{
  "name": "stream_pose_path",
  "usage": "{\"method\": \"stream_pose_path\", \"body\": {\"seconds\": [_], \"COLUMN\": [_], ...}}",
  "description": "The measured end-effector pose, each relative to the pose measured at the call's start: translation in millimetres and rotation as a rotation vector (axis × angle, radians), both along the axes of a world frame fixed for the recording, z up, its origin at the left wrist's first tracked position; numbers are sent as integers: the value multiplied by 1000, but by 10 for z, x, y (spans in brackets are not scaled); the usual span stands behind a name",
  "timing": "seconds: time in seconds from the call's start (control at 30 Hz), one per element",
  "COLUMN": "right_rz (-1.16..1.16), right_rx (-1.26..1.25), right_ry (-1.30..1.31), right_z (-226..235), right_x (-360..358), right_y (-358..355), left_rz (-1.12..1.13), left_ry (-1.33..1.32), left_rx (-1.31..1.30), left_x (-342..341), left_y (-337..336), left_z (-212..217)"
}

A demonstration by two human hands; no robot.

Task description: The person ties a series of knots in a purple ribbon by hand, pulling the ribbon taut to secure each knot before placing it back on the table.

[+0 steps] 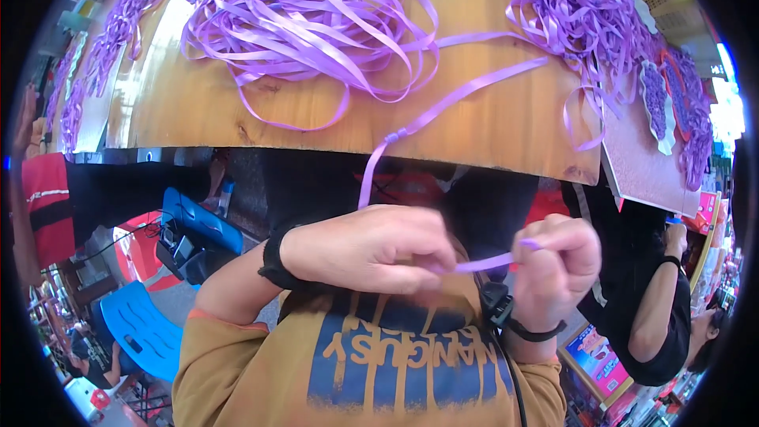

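A purple ribbon (486, 262) stretches between my two hands in front of my chest. My left hand (371, 247) is closed around one part of it, its fingertips slightly blurred. At the other end, my right hand (558, 262) pinches the ribbon between thumb and curled fingers, and a short end pokes out above. Another purple ribbon length (466, 93) runs across the wooden table (474, 134), with a small knot near the edge, and drops behind my left hand. Whether it joins the piece I hold is hidden.
A big loose coil of purple ribbon (308, 24) lies on the table ahead, with a tangled ribbon heap (585, 16) at the far right. A blue chair (142, 328) stands at the left. Another person's arm (660, 308) is close on the right.
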State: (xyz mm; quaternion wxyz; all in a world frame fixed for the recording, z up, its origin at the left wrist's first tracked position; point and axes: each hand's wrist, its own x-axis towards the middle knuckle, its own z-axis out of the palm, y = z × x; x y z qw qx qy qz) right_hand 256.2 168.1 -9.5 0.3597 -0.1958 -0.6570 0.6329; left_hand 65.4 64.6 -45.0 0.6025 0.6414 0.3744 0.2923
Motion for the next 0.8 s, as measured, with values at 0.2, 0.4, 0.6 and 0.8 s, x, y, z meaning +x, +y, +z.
{"method": "stream_pose_path", "body": {"seconds": [0.2,0.4,0.6,0.8], "right_rz": [66,-8,16,187], "right_rx": [-313,-277,-239,60], "right_ry": [263,406,-22,-329], "right_z": [62,56,142,166], "right_x": [-138,82,-10,-69], "right_y": [-7,234,78,46], "left_rz": [184,69,490,824], "left_ry": [-146,-259,-72,220], "left_rx": [64,-81,401,779], "left_x": [262,120,217,165], "left_y": [135,8,86,53], "left_z": [22,57,22,240]}}
